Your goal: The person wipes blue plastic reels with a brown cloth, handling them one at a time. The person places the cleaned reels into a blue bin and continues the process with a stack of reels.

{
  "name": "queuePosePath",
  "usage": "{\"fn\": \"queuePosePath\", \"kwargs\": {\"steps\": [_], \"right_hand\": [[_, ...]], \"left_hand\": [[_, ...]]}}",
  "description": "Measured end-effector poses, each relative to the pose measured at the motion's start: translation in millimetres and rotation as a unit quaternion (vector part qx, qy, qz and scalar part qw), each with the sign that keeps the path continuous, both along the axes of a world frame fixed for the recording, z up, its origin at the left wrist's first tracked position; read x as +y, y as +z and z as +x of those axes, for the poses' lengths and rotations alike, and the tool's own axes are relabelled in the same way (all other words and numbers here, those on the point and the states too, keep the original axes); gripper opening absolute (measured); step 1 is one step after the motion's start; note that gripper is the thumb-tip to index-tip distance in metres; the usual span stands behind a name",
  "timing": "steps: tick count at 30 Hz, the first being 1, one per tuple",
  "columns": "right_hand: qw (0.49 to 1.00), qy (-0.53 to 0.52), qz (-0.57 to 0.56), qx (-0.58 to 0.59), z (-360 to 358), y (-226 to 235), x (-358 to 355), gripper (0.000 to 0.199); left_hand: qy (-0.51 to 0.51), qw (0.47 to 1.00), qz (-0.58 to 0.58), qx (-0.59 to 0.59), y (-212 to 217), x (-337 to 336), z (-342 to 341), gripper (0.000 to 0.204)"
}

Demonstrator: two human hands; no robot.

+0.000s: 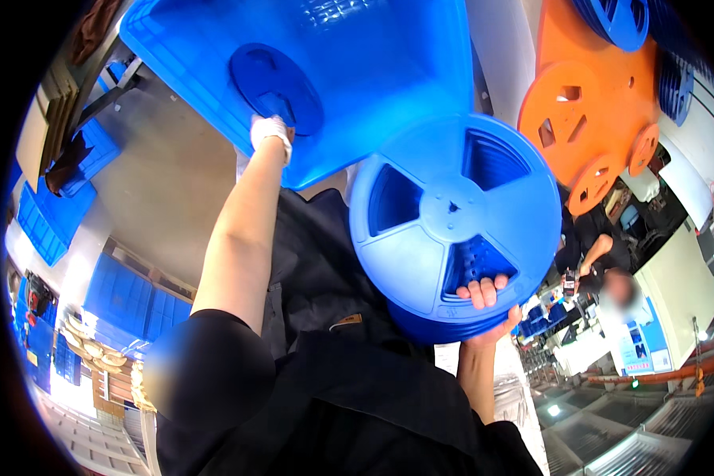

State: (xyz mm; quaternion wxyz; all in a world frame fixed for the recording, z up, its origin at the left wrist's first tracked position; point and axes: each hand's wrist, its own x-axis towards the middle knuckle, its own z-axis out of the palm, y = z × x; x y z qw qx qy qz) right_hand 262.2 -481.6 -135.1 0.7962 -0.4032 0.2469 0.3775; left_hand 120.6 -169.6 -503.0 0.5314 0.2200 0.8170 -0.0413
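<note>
Reels are being handled here with both hands at once. The right hand (488, 305) is carrying a stack (452, 214) of big blue reels from below. Its fingers are curling up through one spoke opening of the top reel, and the palm and thumb are bracing the lower edge, so that hand is clamping the stack. The stack is sitting close in front of the black jacket (317, 270), tilted toward the camera.

The left hand (270, 131), wearing a white glove, is reaching at arm's length into a blue bin (389, 63) and touching the lower edge of a darker blue reel (274, 83) lying flat against the bin's floor. Its fingers are hiding behind the wrist and the reel, so I cannot tell whether they are spread or pinching.

Judging from this, the step in hand is the pick-up of that dark reel while the stack is waiting in the other hand. Getting it out is calling for a firm hold on the rim or through a spoke gap, since the reel is lying flush on the floor. Meanwhile the right hand is needing to keep the stack level, as one set of fingers is bearing all of it and the lower reels could slide.

Orange reels (587, 111) are hanging at the upper right, and another person (603, 246) is working beneath them. Blue crates (123, 297) are standing at the left.
</note>
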Motion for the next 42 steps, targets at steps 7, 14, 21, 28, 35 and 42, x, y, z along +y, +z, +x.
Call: {"fn": "queuePosePath", "kwargs": {"steps": [7,14,21,28,35,42], "right_hand": [[0.997,-0.002,0.066,0.03,0.1,2.5,21.4,0.038],[0.994,-0.004,0.107,0.019,1.5,10.5,24.1,0.037],[0.994,-0.036,0.104,0.01,-6.2,20.9,25.1,0.04],[0.986,-0.095,0.132,0.029,-32.2,39.8,27.5,0.043],[0.988,-0.117,0.098,0.033,-45.9,74.7,-0.4,0.042],[0.976,-0.163,0.142,0.002,-72.3,64.7,-41.5,0.042]], "left_hand": [[0.041,0.996,-0.08,0.02,33.1,5.6,-1.5,0.041],[-0.013,0.998,0.05,-0.043,83.4,5.8,4.9,0.036],[-0.223,0.909,0.253,-0.244,151.3,0.2,8.6,0.032],[-0.597,0.516,0.377,-0.486,331.5,-94.6,117.3,0.038],[-0.649,0.45,0.337,-0.512,372.5,-137.6,143.5,0.045],[-0.706,0.325,0.321,-0.542,397.8,-181.7,130.9,0.051]]}}
